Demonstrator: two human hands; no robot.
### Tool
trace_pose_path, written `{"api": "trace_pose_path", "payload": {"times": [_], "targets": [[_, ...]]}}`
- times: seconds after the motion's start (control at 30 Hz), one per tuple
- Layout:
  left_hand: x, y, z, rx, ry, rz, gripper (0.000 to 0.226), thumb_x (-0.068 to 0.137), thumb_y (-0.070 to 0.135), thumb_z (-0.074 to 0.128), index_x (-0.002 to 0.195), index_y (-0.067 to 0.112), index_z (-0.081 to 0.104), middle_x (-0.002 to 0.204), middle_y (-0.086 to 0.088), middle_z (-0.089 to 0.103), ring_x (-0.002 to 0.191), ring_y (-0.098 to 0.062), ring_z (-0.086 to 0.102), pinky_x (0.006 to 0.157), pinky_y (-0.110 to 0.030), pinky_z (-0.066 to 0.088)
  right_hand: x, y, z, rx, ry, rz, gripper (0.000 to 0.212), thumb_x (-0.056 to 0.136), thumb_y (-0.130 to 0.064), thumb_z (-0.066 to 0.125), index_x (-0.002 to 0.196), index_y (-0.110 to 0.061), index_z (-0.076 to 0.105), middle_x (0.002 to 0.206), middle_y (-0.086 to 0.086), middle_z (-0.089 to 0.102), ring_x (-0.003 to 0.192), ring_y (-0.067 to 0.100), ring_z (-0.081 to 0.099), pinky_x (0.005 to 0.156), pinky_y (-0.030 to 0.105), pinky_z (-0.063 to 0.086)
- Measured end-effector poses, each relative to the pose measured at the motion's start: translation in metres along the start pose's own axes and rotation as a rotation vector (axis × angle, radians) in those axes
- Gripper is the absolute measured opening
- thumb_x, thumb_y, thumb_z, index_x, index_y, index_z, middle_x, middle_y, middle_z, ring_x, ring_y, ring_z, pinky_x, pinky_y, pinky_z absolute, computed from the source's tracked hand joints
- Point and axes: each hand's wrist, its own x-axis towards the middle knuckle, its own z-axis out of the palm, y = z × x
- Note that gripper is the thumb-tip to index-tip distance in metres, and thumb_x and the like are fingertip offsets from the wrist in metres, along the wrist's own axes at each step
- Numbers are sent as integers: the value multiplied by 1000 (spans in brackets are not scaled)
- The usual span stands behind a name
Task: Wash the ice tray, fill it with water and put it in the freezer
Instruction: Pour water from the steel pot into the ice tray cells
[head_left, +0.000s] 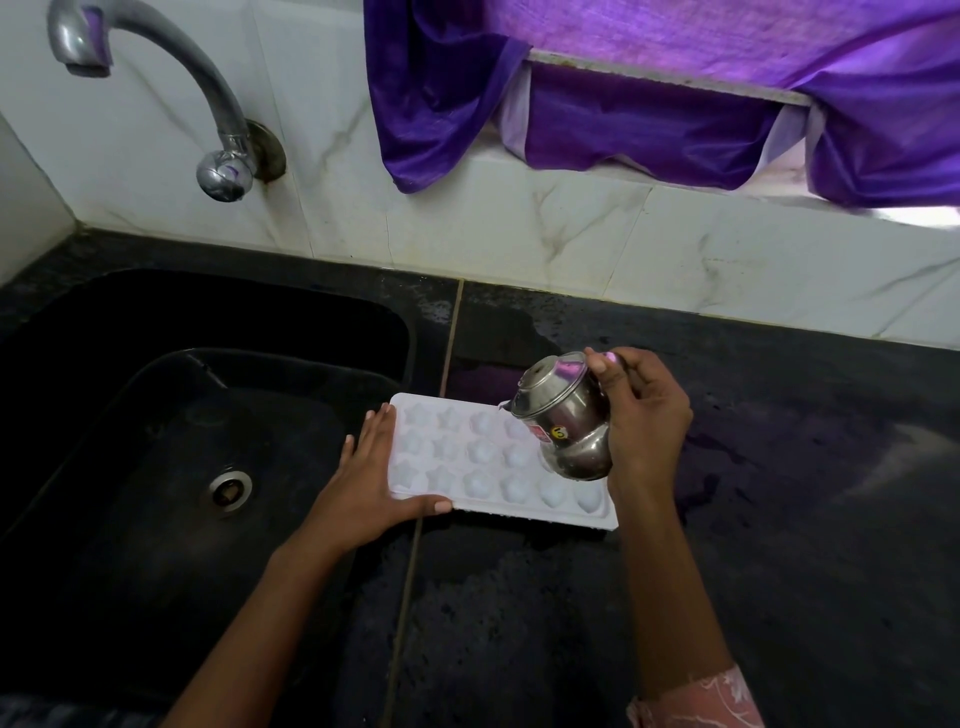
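A white ice tray (467, 457) with star and heart shaped cells lies flat on the dark counter, just right of the sink. My left hand (363, 488) rests against the tray's left end, fingers along its side and thumb on its near edge. My right hand (644, 415) grips a small steel pot (563, 421) tilted over the tray's right part, its mouth pointing left and down. The pot hides some of the right-hand cells. Whether water is flowing I cannot tell.
A black sink (156, 441) with a metal drain (230, 491) fills the left. A steel tap (156, 67) juts from the white tiled wall above it. The dark counter (779, 493) looks wet. A purple curtain (649, 104) hangs over the window ledge behind.
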Motion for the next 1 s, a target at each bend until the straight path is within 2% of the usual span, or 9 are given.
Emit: {"api": "trace_pose_path", "payload": {"times": [0.2,0.4,0.7,0.87,1.0], "targets": [[-1,-1,1,-1,9,3,148,34,97,41,147,21,-14,156,10,-14,132,6,-23,108,-23,-15,-1,-3,3,25,13,13,19,77,-14,73,66,-28,65,66,-11,67,72,10,62,80,35,51],[-1,-2,1,-3,10,8,148,34,98,41,147,21,-15,156,10,-14,133,5,-23,108,-23,-15,-2,0,4,97,51,37,19,78,-10,71,68,-25,64,64,-15,67,69,2,61,72,22,50],[-1,-2,1,-21,14,10,147,35,97,42,148,21,-14,156,11,-14,133,5,-23,108,-22,-14,-2,2,11,227,27,94,23,78,-12,70,62,-30,68,79,3,65,84,20,62,77,29,51],[0,-3,2,-14,14,7,147,35,98,41,148,21,-14,156,10,-14,135,3,-23,109,-23,-15,-3,2,20,209,-1,112,17,78,-10,69,69,-23,64,68,-9,69,74,9,65,73,23,51],[0,-3,2,-18,15,12,147,35,98,41,148,20,-13,155,12,-14,134,4,-23,108,-21,-14,-4,1,26,195,-43,107,17,79,-8,69,70,-21,64,67,-11,70,74,8,65,72,22,51]]}}
